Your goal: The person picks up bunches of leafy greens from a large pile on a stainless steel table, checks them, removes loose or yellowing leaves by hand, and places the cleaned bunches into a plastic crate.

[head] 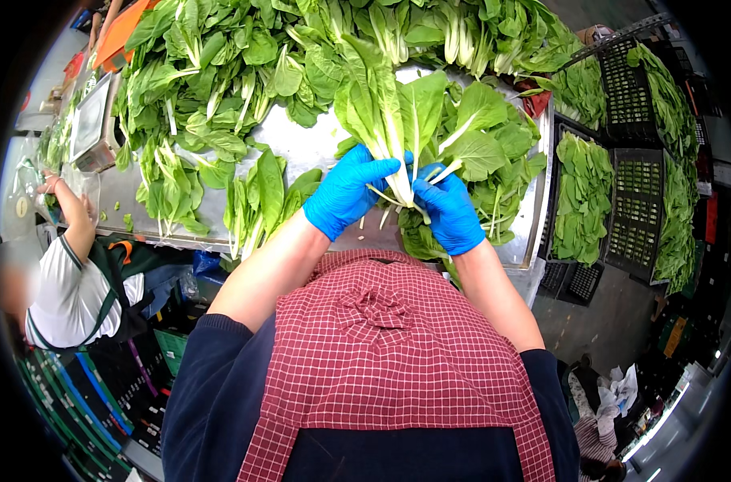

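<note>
In a blue glove, my left hand (352, 191) grips a bunch of leafy greens (365, 102) with pale stems, its leaves pointing away from me. My right hand (451, 208), gloved the same way, has its fingers closed on stems at the base of the bunch, beside my left hand. Looser leaves fan out above my right hand. All this is held over a metal table (287, 135). More loose greens (504, 144) lie right of the bunch, and small piles (263, 193) rest left of my left forearm. A large heap (221, 66) covers the table's far side.
A weighing scale (90, 129) stands at the table's left. A co-worker (82, 289) in a white shirt reaches to a clear plastic bag at the left edge. Black crates (636, 208) and stacked greens (582, 199) stand beyond the table's right edge. Crates lie at lower left.
</note>
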`<state>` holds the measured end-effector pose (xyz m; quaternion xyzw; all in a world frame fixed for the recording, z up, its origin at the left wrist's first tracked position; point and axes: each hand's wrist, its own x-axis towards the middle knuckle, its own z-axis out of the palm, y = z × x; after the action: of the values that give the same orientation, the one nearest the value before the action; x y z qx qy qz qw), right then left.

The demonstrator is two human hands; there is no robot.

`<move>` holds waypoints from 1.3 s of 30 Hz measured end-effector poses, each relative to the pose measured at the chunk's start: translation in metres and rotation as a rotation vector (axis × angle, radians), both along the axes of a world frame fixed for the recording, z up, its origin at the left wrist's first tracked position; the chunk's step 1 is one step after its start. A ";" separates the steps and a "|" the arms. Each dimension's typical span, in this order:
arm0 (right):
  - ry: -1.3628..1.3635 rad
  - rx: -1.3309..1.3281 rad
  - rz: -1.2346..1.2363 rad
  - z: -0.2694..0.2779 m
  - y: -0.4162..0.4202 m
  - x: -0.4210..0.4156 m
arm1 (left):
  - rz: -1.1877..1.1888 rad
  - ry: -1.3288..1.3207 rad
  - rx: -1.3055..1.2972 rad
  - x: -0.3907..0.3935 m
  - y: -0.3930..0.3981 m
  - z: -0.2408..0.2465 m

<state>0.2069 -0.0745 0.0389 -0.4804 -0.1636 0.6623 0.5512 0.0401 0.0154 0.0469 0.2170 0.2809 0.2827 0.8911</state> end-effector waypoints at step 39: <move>-0.450 -0.155 0.418 0.023 0.008 -0.003 | 0.130 0.221 0.122 0.018 -0.011 0.001</move>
<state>0.2043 -0.0668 0.0623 -0.6115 -0.3258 0.6488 0.3146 0.0580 0.0045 0.0480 0.2821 0.3729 0.3307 0.8198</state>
